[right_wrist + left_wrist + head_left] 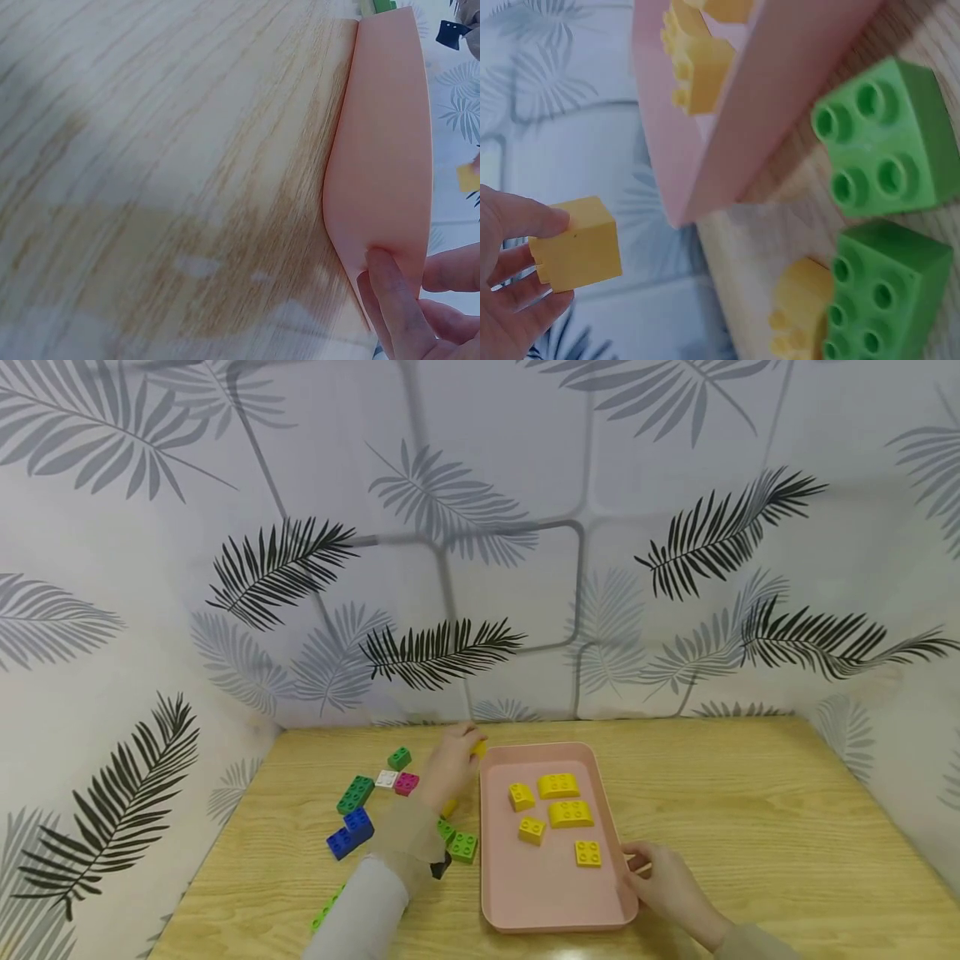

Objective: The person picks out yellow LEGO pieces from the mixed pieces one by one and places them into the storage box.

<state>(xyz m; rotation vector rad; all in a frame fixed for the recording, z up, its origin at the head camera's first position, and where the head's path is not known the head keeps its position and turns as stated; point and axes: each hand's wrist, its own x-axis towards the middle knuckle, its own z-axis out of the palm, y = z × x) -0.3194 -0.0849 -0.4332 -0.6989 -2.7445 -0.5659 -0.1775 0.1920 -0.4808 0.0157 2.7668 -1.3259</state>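
My left hand [448, 770] pinches a yellow toy brick [589, 251] between thumb and fingers, off the table by the far left corner of the pink tray [551, 902]. Several yellow bricks lie inside the tray, among them a square one [588, 853] and a curved one [572, 814]. At the tray's near right side, my right hand [667, 887] grips the wall, with fingers against its outer face [386, 150] and others at the rim. Another yellow brick [802, 300] lies on the table under the left arm, partly hidden in the head view.
Left of the tray are light green bricks [464, 847], joined blue bricks [350, 833], a dark green brick [356, 794], a small green one [400, 758], a white one [387, 778] and a magenta one [407, 783]. A leaf-patterned cloth [517, 585] hangs behind the wooden table [750, 810].
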